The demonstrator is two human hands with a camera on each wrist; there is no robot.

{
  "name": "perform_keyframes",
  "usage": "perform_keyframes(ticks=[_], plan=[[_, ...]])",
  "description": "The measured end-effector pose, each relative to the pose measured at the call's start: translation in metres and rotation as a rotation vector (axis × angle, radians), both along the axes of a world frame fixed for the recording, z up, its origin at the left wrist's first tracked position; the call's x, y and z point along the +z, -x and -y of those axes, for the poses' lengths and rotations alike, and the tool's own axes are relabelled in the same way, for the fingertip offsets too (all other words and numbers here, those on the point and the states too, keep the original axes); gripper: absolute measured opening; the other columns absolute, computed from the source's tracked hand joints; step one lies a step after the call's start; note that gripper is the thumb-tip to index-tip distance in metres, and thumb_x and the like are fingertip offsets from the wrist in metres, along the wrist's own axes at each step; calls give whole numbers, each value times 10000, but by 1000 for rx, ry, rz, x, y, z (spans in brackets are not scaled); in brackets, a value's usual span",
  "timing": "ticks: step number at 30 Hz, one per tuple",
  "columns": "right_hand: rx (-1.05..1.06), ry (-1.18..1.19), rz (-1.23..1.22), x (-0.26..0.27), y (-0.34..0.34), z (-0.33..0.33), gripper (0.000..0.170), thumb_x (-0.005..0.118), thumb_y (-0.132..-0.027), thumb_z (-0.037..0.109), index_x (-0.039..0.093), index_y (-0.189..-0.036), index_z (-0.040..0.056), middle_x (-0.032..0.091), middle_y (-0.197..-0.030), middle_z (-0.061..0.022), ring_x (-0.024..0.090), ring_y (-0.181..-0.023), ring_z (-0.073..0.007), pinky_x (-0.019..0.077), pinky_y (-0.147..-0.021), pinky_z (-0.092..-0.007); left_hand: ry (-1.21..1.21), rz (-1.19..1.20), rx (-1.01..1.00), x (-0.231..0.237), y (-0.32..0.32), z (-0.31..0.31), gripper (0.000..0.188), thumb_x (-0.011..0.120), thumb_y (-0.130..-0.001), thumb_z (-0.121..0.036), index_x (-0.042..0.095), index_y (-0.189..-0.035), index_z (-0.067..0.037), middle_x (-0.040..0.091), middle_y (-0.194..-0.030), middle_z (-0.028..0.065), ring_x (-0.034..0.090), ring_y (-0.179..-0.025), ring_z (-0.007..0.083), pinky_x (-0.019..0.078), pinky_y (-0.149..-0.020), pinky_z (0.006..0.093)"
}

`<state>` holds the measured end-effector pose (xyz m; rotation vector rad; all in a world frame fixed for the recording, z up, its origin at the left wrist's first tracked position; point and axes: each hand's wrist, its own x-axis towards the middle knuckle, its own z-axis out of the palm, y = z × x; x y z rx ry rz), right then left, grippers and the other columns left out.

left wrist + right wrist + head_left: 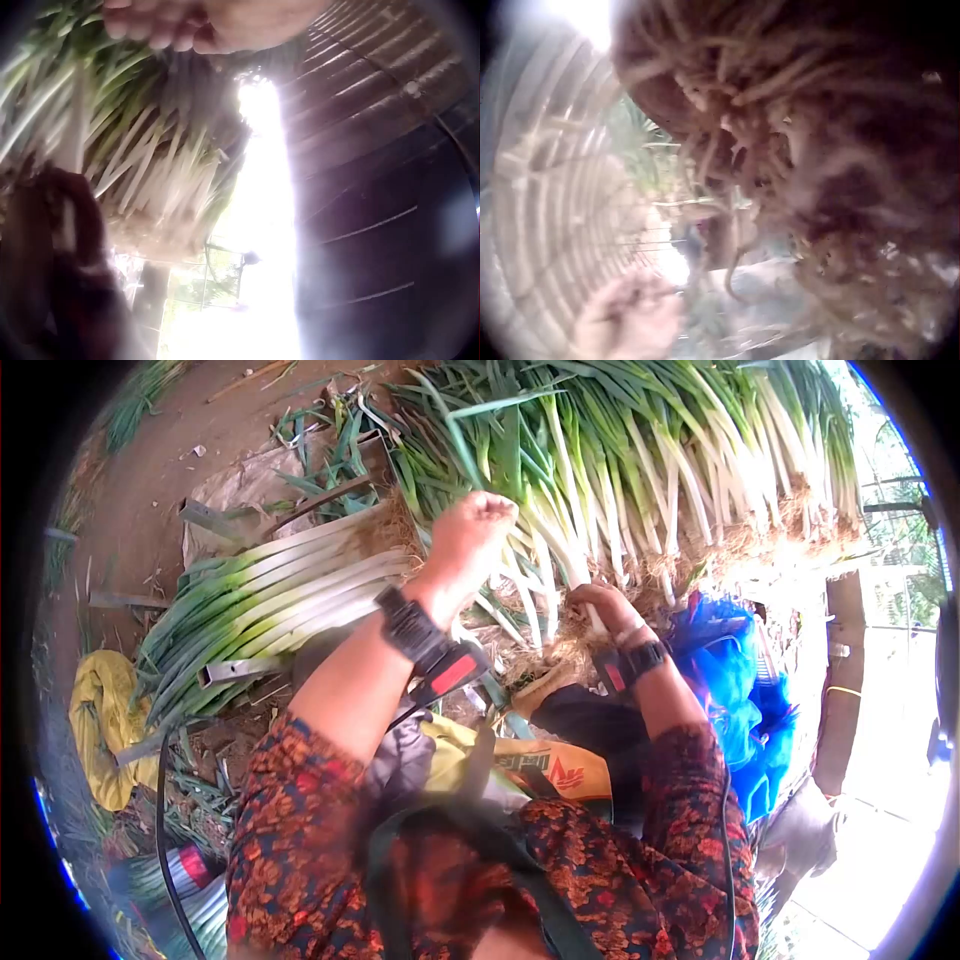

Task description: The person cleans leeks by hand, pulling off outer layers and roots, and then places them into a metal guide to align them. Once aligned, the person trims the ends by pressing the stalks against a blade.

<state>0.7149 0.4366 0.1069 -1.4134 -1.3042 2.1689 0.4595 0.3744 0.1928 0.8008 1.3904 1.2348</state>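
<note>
My right hand [605,608] grips a leek [572,555] low on its white stem, close to the roots. Its roots [742,112] fill much of the right wrist view, dark and blurred. The green top of that leek leans up and left over the pile. Beside it, my left hand [470,540] is raised with curled fingers, and a bent green leek leaf [462,450] runs down to its knuckles. From the left wrist, the left hand's fingertips [161,30] show folded at the top edge.
A thick pile of leeks [680,470] lies ahead, roots toward me. More leeks [290,585] rest in a metal frame [250,672] on the left. Yellow cloth [100,710] hangs at far left. A blue bag [735,690] stands near the right forearm, beside a post [842,680].
</note>
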Motion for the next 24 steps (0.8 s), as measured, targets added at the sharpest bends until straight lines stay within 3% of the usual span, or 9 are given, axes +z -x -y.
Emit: perform_keyframes(ticks=[2, 3, 6, 10, 14, 17, 18, 22, 24], plan=[[-23, -144, -141, 40, -3, 30, 201, 534, -877, 147, 641, -944, -10, 637, -916, -52, 594, -803, -117, 469, -710, -258, 109, 27, -64, -20, -11, -4, 190, 538, -950, -252, 580, -887, -78, 508, -789, -9, 539, -695, 119, 507, -678, 258], [-17, -110, -155, 70, -3, 47, 237, 532, -867, 155, 612, -1014, -13, 629, -935, -59, 593, -809, -124, 465, -743, -263, 193, 109, -183, -49, -17, -11, 370, 448, -980, -385, 535, -1115, -52, 577, -993, 119, 590, -784, 179, 547, -710, 330], [-134, -113, -132, 136, 5, 107, 334, 572, -806, 144, 559, -1100, -14, 626, -893, -71, 594, -765, -137, 474, -677, -250, 309, 444, -238, -18, -40, 3, 764, 306, -952, -589, 135, -1450, -35, 362, -1351, 371, 545, -1109, 395, 534, -841, 439], [-206, -56, -147, 173, 6, 176, 467, 593, -762, 121, 494, -1195, -23, 598, -841, -72, 573, -716, -147, 473, -619, -248, 106, 879, -122, -10, -43, -8, 960, 288, -844, -768, 384, -1264, 90, 446, -1260, 273, 442, -1201, 363, 385, -1013, 501], [-146, -13, -130, 167, 0, 213, 421, 613, -779, 41, 482, -1177, -1, 607, -822, -57, 584, -685, -140, 463, -616, -253, 9, 880, -132, -14, -46, -5, 723, 683, -786, -542, 443, -1179, 16, 517, -1019, 159, 534, -1050, 310, 471, -921, 485], [4, -290, 319, 133, 3, 235, 340, 583, -825, 24, 462, -1141, -3, 589, -841, -63, 587, -718, -127, 491, -649, -266, 121, 796, -299, -17, -49, 6, 481, 724, -819, -299, 502, -1139, -15, 557, -968, 154, 618, -896, 243, 571, -779, 392], [114, -628, 360, 143, 15, 244, 314, 588, -859, 45, 456, -1140, -5, 590, -889, -53, 588, -773, -131, 496, -693, -266, 77, 723, -287, -28, -47, 4, 321, 686, -849, -200, 571, -1060, 13, 611, -911, 145, 643, -793, 221, 574, -749, 371], [115, -211, -129, 121, 5, 234, 385, 568, -942, 234, 450, -1229, 4, 612, -1007, -42, 588, -819, -124, 495, -716, -265, 27, 703, -272, -26, -23, 10, 235, 659, -858, -194, 617, -991, -4, 647, -840, 107, 648, -725, 216, 564, -703, 352], [-85, 102, -231, 91, -3, 204, 380, 484, -975, 314, 509, -1194, 4, 633, -941, -61, 606, -743, -149, 509, -679, -258, -80, 713, -364, -21, -2, 16, 307, 694, -824, -216, 599, -1026, -6, 645, -813, 94, 646, -706, 204, 558, -687, 335]])
